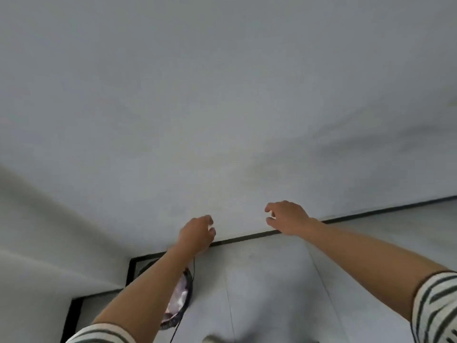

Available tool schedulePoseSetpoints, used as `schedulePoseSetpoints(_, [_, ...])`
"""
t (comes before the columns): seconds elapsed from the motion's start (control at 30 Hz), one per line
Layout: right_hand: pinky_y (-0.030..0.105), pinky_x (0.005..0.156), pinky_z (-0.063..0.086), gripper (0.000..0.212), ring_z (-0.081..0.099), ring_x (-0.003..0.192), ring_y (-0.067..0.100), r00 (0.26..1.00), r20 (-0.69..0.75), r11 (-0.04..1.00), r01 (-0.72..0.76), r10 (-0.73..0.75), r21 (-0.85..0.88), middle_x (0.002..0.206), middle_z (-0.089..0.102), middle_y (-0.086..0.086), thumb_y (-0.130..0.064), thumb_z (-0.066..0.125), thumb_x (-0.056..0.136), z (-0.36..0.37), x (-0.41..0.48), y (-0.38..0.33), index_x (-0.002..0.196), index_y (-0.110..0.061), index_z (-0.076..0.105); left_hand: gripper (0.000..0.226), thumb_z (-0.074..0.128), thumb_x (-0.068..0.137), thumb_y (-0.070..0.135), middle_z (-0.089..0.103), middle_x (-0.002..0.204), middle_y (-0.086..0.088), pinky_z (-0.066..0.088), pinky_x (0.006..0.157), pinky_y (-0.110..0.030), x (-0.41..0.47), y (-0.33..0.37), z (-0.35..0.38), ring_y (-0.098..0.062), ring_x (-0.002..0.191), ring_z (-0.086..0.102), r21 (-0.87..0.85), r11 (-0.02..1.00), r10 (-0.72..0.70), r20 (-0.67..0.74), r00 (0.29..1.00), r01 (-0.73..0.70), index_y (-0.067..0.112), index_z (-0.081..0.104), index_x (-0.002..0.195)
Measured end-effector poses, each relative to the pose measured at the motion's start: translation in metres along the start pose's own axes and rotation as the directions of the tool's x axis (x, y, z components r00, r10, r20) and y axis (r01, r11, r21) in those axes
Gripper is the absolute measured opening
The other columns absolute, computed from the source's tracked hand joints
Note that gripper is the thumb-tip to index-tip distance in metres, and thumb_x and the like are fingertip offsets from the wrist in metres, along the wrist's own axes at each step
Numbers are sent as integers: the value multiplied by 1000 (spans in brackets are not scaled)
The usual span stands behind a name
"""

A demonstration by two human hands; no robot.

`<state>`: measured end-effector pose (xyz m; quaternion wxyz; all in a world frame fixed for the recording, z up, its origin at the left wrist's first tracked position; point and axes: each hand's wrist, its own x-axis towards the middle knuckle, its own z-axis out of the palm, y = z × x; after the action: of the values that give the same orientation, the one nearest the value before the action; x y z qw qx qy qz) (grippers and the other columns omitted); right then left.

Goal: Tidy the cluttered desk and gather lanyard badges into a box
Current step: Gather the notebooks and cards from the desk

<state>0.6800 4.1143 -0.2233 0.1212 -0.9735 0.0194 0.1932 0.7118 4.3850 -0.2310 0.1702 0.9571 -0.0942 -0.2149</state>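
A thin dark cord [193, 268], most likely a lanyard, hangs from under the heel of the left hand [197, 233] and trails toward 7 o'clock, down to the bottom edge of the view; no badge card shows on it. The left grip has its fingers curled in. The actual contact is hidden under the palm, but since the cord drops straight from there, it is probably pinched inside. The right hand [286, 219], at 3 o'clock of the left and well apart from it, has its fingers loosely bent, thumb and forefinger parted, and nothing visible between them. Both hands are stretched forward in front of a pale wall [222, 95], just above the dark skirting line [247, 237] where it meets the grey floor [272, 280]. At 7 o'clock, partly under the left forearm, sits a round bin [190, 284] with a dark rim and a pale liner. A striped sleeve [437, 305] shows at 4 o'clock and the tip of a shoe [215, 339] at 6 o'clock. Neither the bench nor the box is in view, so this looks like a carrying step, with one lanyard in hand and the gathering unfinished. The next move calls for turning back toward the bench, finding the box, and lowering the cord in so that its loose tail follows without snagging.
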Motion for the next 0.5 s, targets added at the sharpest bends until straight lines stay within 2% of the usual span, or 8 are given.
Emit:
schedulePoseSetpoints(0.1, [31,85,47,39,59,104,19,984,-77,985,-152,158,81,116,65,0,-39,48,94,-20,-53,98,129,-25,53,33,46,95,34,66,111,-4,49,91,-35,19,107,12,-22,104,60,57,986,154,20,988,-155,24,55,125])
schedulePoseSetpoints(0.2, [30,84,46,39,59,104,19,955,-135,960,-249,266,127,118,63,-1,-40,50,93,-37,-96,174,129,-25,54,32,48,95,33,68,106,-3,50,91,-36,26,197,26,-21,103,60,64,959,273,41,961,-276,23,57,124])
schedulePoseSetpoints(0.37, [31,83,46,40,58,103,19,839,-195,852,-456,508,259,116,64,-1,-40,51,92,-56,-195,318,129,-24,55,30,49,95,33,68,106,-4,50,91,-37,24,369,74,-21,102,60,87,860,491,131,861,-503,23,58,122])
schedulePoseSetpoints(0.5, [29,83,43,40,58,107,22,735,-205,750,-563,647,347,120,63,1,-40,52,93,-57,-258,408,128,-22,56,30,50,94,33,69,101,-3,50,90,-36,28,486,109,-19,100,61,125,764,600,223,768,-633,23,59,120])
